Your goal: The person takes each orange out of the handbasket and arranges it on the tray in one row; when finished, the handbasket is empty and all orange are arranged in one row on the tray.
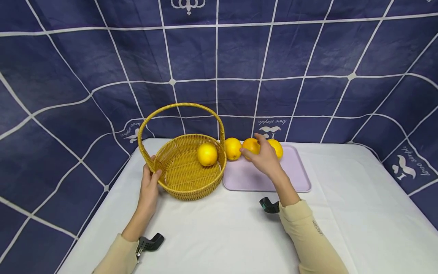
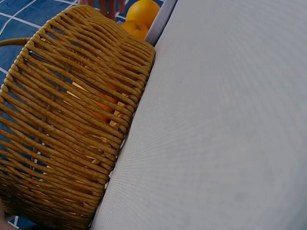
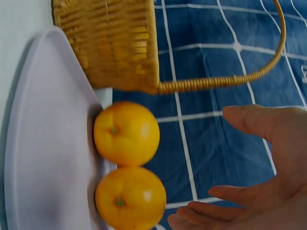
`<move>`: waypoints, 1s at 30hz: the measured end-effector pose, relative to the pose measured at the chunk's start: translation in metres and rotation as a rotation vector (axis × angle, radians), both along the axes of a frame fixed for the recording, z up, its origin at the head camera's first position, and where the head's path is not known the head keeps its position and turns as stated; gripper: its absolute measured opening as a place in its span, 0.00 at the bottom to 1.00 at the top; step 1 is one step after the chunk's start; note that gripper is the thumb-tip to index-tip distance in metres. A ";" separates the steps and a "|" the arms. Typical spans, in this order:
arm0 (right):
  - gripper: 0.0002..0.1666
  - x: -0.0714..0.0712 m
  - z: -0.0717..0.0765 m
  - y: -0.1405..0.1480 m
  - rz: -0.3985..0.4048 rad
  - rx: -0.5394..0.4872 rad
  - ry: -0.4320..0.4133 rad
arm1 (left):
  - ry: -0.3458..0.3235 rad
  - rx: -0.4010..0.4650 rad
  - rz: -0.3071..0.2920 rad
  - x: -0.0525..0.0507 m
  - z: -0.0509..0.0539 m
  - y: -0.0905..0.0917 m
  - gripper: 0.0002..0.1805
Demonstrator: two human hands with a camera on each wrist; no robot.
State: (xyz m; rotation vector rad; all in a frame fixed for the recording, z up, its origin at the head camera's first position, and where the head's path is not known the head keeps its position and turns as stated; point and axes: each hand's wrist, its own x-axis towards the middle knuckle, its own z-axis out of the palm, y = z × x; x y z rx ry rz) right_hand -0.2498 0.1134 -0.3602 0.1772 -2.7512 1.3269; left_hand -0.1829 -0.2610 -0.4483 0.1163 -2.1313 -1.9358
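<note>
Left hand (image 1: 149, 187) grips the basket (image 1: 183, 173) at eight o'clock, an orange (image 1: 207, 154) inside at two; right hand (image 1: 266, 159), spread wide, hovers by three oranges (image 1: 251, 145) along the tray (image 1: 249, 179)'s twelve-o'clock edge.

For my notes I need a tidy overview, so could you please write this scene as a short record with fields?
Left hand: holds the basket at its rim, near the handle
Right hand: over the tray, fingers apart, holding nothing
In the basket: one orange
On the tray: three oranges in a row along the far side, the right one partly hidden by the right hand
Table: white
Backdrop: blue cloth with white lines
</note>
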 end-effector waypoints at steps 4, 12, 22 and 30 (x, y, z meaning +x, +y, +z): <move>0.49 0.005 -0.002 -0.012 0.031 -0.029 0.010 | -0.005 -0.002 0.004 -0.001 0.001 0.000 0.33; 0.45 0.017 0.004 -0.027 0.114 -0.066 0.000 | -0.011 0.006 -0.009 -0.004 0.000 0.002 0.33; 0.41 0.024 0.005 -0.042 0.199 -0.094 0.003 | -0.017 -0.003 -0.004 -0.005 0.003 0.003 0.32; 0.38 0.028 0.006 -0.063 0.292 -0.128 0.044 | -0.028 0.004 0.001 -0.002 0.001 0.000 0.32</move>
